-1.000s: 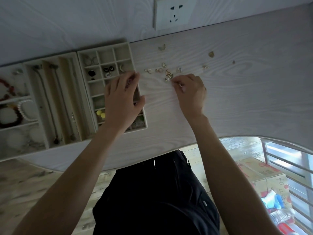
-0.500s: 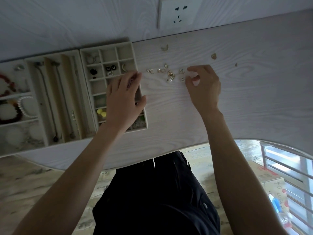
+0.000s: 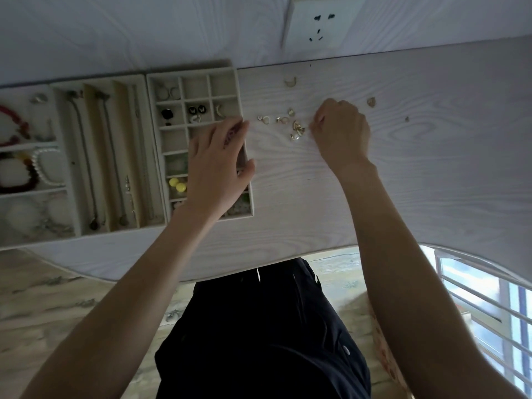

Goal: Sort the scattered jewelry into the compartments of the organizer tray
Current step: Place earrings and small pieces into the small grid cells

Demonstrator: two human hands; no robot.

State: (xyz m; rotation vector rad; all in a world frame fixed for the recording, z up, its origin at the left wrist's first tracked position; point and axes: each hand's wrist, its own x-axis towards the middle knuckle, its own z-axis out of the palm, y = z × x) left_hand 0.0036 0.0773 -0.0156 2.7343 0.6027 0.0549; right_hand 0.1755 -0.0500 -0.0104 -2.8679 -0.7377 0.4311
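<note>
At the counter's (image 3: 403, 182) far left edge a tray (image 3: 67, 197) holds bracelets (image 3: 17, 171), among them a pearl one and dark beaded ones. Just beside it a long-slotted tray (image 3: 121, 156) carries necklaces (image 3: 83, 156) laid lengthwise. Next comes the grid organizer (image 3: 241, 110), touching that tray, its back edge against the wall. Its small cells hold rings (image 3: 168, 93), black studs (image 3: 197, 110), a black piece, a curved white piece and two yellow beads (image 3: 177, 184).

The left hand (image 3: 216, 168) lies flat over the organizer's right-hand cells, fingers straight and together, thumb out over the right rim; it grips nothing that can be seen.

To its right, on bare counter toward the back edge, the loose jewelry (image 3: 293, 125) is scattered: small gold and pearl earrings in a cluster, with a curved piece (image 3: 290, 82) farther back. The right hand (image 3: 342, 133) rests at the cluster's right edge, fingers curled into a loose fist with fingertips down at the counter; whether they pinch a piece cannot be told. Two more gold bits (image 3: 371, 102) lie beyond it. A wall socket (image 3: 321, 23) sits above.
</note>
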